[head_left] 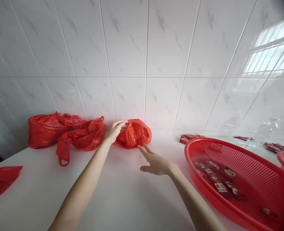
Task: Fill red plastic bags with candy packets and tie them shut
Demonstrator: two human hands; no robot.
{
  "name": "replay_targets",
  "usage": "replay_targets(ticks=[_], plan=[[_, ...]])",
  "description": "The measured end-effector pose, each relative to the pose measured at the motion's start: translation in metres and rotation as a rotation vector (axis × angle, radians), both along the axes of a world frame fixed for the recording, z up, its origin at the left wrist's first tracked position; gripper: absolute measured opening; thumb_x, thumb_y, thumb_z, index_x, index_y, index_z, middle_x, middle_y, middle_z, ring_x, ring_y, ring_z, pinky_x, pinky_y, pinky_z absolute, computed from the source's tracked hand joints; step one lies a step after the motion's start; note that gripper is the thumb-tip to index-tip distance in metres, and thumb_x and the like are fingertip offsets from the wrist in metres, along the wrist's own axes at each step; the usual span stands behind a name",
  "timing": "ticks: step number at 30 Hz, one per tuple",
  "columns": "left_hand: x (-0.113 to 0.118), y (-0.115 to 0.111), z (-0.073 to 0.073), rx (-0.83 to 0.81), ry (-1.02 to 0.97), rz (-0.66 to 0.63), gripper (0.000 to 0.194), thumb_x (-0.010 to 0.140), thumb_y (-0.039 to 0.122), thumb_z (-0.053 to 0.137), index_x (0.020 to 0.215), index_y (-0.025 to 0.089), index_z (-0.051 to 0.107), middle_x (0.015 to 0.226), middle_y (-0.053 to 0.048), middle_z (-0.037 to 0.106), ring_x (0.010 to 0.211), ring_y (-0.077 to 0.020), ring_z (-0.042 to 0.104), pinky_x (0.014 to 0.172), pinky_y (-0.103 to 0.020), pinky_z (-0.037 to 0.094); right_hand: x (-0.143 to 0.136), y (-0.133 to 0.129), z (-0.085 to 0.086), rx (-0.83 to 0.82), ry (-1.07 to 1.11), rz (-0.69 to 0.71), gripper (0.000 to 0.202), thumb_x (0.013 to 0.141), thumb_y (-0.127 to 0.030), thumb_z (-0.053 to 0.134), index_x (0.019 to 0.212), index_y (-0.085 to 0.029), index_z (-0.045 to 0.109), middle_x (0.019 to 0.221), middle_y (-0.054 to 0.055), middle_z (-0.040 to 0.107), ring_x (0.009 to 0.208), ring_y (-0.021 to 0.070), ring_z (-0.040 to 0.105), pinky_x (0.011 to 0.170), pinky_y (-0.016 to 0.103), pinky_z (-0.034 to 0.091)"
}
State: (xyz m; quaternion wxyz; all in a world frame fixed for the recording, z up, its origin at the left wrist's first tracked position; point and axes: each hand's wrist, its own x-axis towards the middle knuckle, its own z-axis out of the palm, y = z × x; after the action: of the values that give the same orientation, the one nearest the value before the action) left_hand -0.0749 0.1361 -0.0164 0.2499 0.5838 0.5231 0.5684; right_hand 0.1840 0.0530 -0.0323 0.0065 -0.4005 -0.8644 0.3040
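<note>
Head view shows your left hand point(115, 130) stretched far forward to a small red plastic bag point(135, 134) that sits on the white counter point(122, 192) right against the tiled wall point(142, 64). Your fingers curl over the bag's left top edge and pinch the plastic, so that hand is grasping the bag. Your right hand point(156, 163) hovers just in front of the bag, palm down and fingers spread loose, holding nothing; its fingertips come close to the bag's lower right edge, but you cannot tell whether they touch it. To the left of the bag lie two more red bags point(65, 133), bunched together. On your right sits a red mesh basket point(252, 154) with a few small packets point(219, 179) inside.
</note>
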Motion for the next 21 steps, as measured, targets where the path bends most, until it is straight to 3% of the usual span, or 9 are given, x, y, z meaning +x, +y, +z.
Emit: replay_targets(ticks=[3, 5, 8, 11, 12, 14, 17, 19, 21], plan=[[-0.003, -0.006, -0.015, -0.074, 0.163, 0.035, 0.042, 0.074, 0.041, 0.066, 0.110, 0.019, 0.071, 0.115, -0.012, 0.072, 0.111, -0.0301, 0.066, 0.098, -0.041, 0.050, 0.003, -0.001, -0.002, -0.015, 0.050, 0.017, 0.096, 0.089, -0.045, 0.059, 0.157, -0.041, -0.008, 0.167, 0.007, -0.010, 0.138, 0.0356, 0.044, 0.102, 0.047, 0.046], [0.001, -0.007, -0.027, -0.138, 0.274, 0.099, 0.059, 0.063, 0.039, 0.077, 0.118, 0.020, 0.068, 0.130, -0.016, 0.064, 0.128, -0.0375, 0.054, 0.108, -0.047, 0.040, 0.002, -0.004, -0.002, -0.009, 0.069, 0.042, 0.089, 0.090, -0.042, 0.058, 0.156, -0.048, -0.001, 0.167, 0.004, -0.009, 0.136, 0.0355, 0.046, 0.101, 0.048, 0.046], [0.012, -0.007, -0.043, -0.237, 0.391, 0.191, 0.092, 0.053, 0.045, 0.085, 0.137, 0.022, 0.054, 0.155, -0.021, 0.036, 0.143, -0.0473, 0.030, 0.113, -0.058, 0.028, -0.002, -0.008, -0.002, 0.007, 0.088, 0.091, 0.081, 0.090, -0.037, 0.059, 0.153, -0.055, 0.011, 0.167, -0.002, -0.012, 0.136, 0.0359, 0.046, 0.103, 0.050, 0.044], [0.020, -0.004, -0.054, -0.317, 0.457, 0.204, 0.102, 0.056, 0.058, 0.082, 0.144, 0.023, 0.046, 0.163, -0.022, 0.016, 0.143, -0.0506, 0.027, 0.109, -0.062, 0.030, -0.008, -0.009, -0.005, 0.035, 0.104, 0.101, 0.080, 0.090, -0.033, 0.059, 0.154, -0.052, 0.015, 0.166, -0.002, -0.017, 0.138, 0.0358, 0.044, 0.105, 0.051, 0.042], [0.020, -0.002, -0.055, -0.334, 0.470, 0.198, 0.098, 0.059, 0.062, 0.079, 0.143, 0.023, 0.048, 0.163, -0.022, 0.018, 0.142, -0.0503, 0.030, 0.107, -0.061, 0.032, -0.010, -0.008, -0.007, 0.041, 0.104, 0.096, 0.081, 0.090, -0.033, 0.059, 0.155, -0.050, 0.015, 0.166, -0.001, -0.018, 0.139, 0.0356, 0.044, 0.106, 0.051, 0.042], [0.016, 0.001, -0.056, -0.352, 0.484, 0.174, 0.079, 0.071, 0.065, 0.068, 0.135, 0.021, 0.055, 0.156, -0.022, 0.034, 0.138, -0.0465, 0.039, 0.105, -0.057, 0.036, -0.012, -0.004, -0.011, 0.037, 0.093, 0.081, 0.083, 0.090, -0.032, 0.060, 0.156, -0.047, 0.013, 0.166, 0.002, -0.019, 0.139, 0.0356, 0.043, 0.108, 0.050, 0.040], [0.002, 0.006, -0.053, -0.349, 0.478, 0.125, 0.046, 0.087, 0.052, 0.049, 0.116, 0.022, 0.067, 0.134, -0.016, 0.061, 0.128, -0.0363, 0.054, 0.102, -0.047, 0.041, -0.015, 0.003, -0.019, 0.016, 0.065, 0.051, 0.089, 0.088, -0.034, 0.061, 0.158, -0.042, 0.006, 0.165, 0.006, -0.021, 0.140, 0.0380, 0.041, 0.107, 0.051, 0.040], [-0.008, 0.007, -0.052, -0.345, 0.464, 0.089, 0.033, 0.086, 0.041, 0.050, 0.104, 0.022, 0.071, 0.119, -0.012, 0.071, 0.114, -0.0312, 0.063, 0.095, -0.041, 0.046, -0.015, 0.006, -0.024, 0.019, 0.062, 0.034, 0.093, 0.088, -0.035, 0.062, 0.159, -0.039, 0.003, 0.165, 0.008, -0.021, 0.143, 0.0395, 0.036, 0.108, 0.051, 0.039], [-0.016, 0.006, -0.053, -0.347, 0.444, 0.047, 0.024, 0.074, 0.033, 0.062, 0.093, 0.022, 0.073, 0.103, -0.009, 0.075, 0.098, -0.0283, 0.068, 0.084, -0.036, 0.050, -0.016, 0.009, -0.027, 0.024, 0.070, 0.025, 0.094, 0.088, -0.036, 0.062, 0.159, -0.036, 0.001, 0.165, 0.007, -0.021, 0.146, 0.0396, 0.030, 0.109, 0.051, 0.037]])
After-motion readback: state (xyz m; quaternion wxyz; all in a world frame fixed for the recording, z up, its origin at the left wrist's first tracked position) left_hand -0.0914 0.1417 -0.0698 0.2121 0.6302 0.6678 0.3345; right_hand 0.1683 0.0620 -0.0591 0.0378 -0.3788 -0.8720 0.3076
